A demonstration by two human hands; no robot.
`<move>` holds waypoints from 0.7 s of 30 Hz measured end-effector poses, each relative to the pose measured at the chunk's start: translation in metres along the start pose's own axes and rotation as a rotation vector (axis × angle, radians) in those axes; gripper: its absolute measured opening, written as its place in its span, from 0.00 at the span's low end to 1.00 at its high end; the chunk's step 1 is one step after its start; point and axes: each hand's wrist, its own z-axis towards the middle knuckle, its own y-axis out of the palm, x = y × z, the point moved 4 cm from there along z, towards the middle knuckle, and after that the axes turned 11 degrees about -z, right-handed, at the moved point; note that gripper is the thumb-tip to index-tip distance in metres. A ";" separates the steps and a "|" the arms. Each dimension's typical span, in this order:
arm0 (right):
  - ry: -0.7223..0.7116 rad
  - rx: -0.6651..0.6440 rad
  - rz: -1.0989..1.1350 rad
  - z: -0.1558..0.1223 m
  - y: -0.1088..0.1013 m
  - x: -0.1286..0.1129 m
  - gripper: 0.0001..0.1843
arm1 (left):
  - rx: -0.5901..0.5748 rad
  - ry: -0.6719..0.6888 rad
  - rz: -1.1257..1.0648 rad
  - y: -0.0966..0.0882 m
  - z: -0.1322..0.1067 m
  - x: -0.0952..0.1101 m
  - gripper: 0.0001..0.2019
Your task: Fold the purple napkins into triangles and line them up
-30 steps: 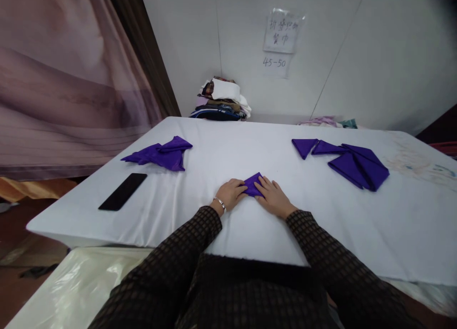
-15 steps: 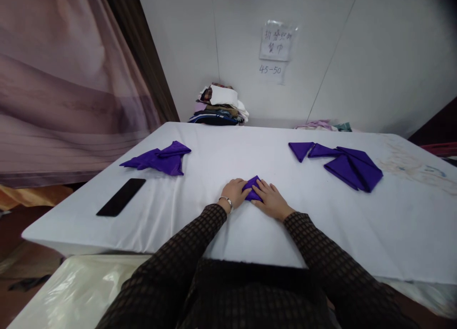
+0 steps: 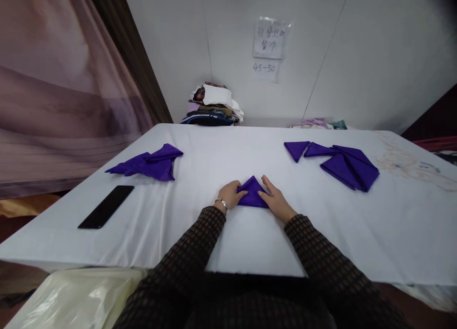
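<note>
A purple napkin point(image 3: 252, 192), folded into a triangle with its point away from me, lies on the white-covered table between my hands. My left hand point(image 3: 230, 194) is closed on its left corner, thumb on top and the other fingers curled at the edge. On the right side, my right hand point(image 3: 277, 200) touches the cloth with its thumb, while its fingers stretch out apart from the thumb. Further right lie several folded purple napkins point(image 3: 352, 167), and a small purple triangle point(image 3: 297, 150) sits beside them. A crumpled purple cloth point(image 3: 153, 164) is at the left.
A black phone-like slab point(image 3: 106, 207) lies on the white tablecloth point(image 3: 214, 150) at the left. Behind the table's far edge are a pile of folded clothes point(image 3: 214, 105) and handwritten paper signs point(image 3: 270, 41) on the wall. A plastic-covered seat point(image 3: 82, 298) stands at the lower left.
My hands have moved apart from over the napkin, showing more of its triangle. My right fingers have lifted off its top. The view has shifted slightly.
</note>
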 end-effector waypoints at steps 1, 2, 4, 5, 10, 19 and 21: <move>-0.001 0.010 0.065 0.001 0.000 0.003 0.38 | 0.003 0.038 -0.059 0.000 -0.001 0.000 0.11; -0.006 0.015 0.121 0.003 0.001 0.005 0.39 | -0.003 0.075 -0.117 -0.001 -0.002 0.000 0.11; 0.000 0.013 0.212 0.005 0.002 0.007 0.41 | -0.024 0.136 -0.205 -0.003 -0.004 0.002 0.11; 0.009 0.001 0.252 0.006 0.003 0.008 0.42 | -0.030 0.157 -0.227 -0.004 -0.004 0.003 0.11; 0.112 -0.100 0.384 0.007 0.001 0.006 0.41 | -0.017 0.192 -0.237 -0.012 -0.007 0.007 0.12; 0.176 -0.381 0.712 -0.001 -0.005 -0.027 0.30 | -0.024 0.135 -0.408 -0.007 -0.004 -0.003 0.15; 0.195 -0.416 0.718 -0.001 -0.006 -0.024 0.32 | -0.013 0.123 -0.446 -0.006 -0.003 -0.006 0.16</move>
